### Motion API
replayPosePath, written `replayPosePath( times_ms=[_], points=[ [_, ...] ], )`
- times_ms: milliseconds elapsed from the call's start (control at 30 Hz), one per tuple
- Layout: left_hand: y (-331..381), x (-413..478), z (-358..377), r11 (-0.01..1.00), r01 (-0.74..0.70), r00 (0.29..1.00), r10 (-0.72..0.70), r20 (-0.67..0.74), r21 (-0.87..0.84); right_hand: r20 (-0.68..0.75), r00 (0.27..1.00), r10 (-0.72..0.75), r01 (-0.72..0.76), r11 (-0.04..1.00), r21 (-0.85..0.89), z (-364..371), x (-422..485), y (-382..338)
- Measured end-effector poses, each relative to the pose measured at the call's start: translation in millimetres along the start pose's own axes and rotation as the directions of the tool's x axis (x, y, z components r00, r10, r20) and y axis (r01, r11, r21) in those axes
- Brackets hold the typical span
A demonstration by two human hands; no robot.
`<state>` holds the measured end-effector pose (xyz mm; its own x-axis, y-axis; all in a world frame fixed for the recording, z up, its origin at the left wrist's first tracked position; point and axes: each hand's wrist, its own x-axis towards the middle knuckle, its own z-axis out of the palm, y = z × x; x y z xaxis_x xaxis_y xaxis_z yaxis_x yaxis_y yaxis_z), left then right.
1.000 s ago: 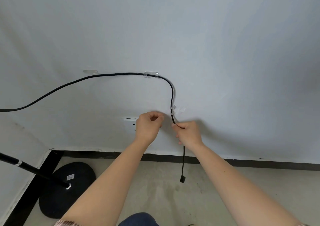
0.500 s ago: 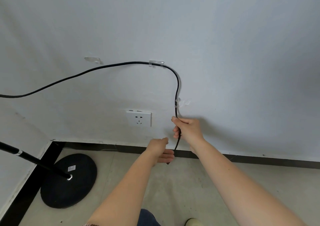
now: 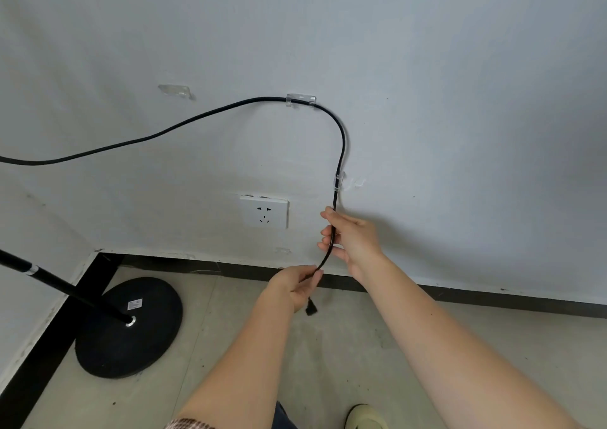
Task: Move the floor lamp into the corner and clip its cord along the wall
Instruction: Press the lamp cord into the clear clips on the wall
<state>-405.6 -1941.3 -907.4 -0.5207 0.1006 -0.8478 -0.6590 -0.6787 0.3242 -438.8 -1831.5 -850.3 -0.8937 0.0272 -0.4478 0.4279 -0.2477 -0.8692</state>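
The floor lamp's round black base (image 3: pixel 129 328) sits in the corner at lower left, its black pole (image 3: pixel 65 289) leaning up to the left. Its black cord (image 3: pixel 197 119) runs along the white wall through a clear clip (image 3: pixel 300 100), bends down through a second clear clip (image 3: pixel 339 180), and hangs below. My right hand (image 3: pixel 351 239) grips the cord just under that clip. My left hand (image 3: pixel 297 285) pinches the cord lower down, with the black plug (image 3: pixel 310 308) dangling beneath it. A third clear clip (image 3: pixel 175 90) at upper left holds nothing.
A white wall socket (image 3: pixel 264 213) is left of the hanging cord. A dark skirting strip (image 3: pixel 492 300) runs along the wall's foot above the beige tiled floor (image 3: pixel 361 346). My shoe tip (image 3: pixel 366 417) shows at the bottom.
My left hand dropped from near the socket and closed on the cord's lower end by the plug. My right hand stayed on the cord below the second clip.
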Motion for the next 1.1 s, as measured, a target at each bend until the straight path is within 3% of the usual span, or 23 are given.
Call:
replayPosePath(
  times_ms=[200, 333, 667, 933, 1100],
  points=[
    [7.1, 6.7, -22.3, 0.987, -0.085, 0.995, 0.077, -0.063, -0.140, -0.020, 0.998, -0.051, 0.050, 0.998, -0.045, 1.9, 5.5, 7.4],
    [12.3, 18.3, -31.7, 0.977, -0.153, 0.986, 0.141, -0.090, -0.149, -0.002, 0.991, -0.137, 0.135, 0.977, -0.167, 5.6, 14.2, 16.2],
    [12.1, 59.1, -43.9, 0.963, -0.244, 0.969, 0.238, -0.064, -0.115, 0.072, 0.972, -0.224, 0.222, 0.770, -0.598, 2.2, 47.5, 73.6],
    [25.8, 86.6, -48.6, 0.953, -0.249, 0.965, 0.229, -0.124, -0.175, 0.059, 0.946, -0.319, 0.281, 0.712, -0.643, 5.0, 68.0, 93.9],
    [28.1, 99.6, -54.4, 0.958, -0.277, 0.955, 0.267, -0.131, -0.071, 0.055, 0.948, -0.314, 0.281, 0.744, -0.606, 8.5, 73.4, 100.3]
  ],
)
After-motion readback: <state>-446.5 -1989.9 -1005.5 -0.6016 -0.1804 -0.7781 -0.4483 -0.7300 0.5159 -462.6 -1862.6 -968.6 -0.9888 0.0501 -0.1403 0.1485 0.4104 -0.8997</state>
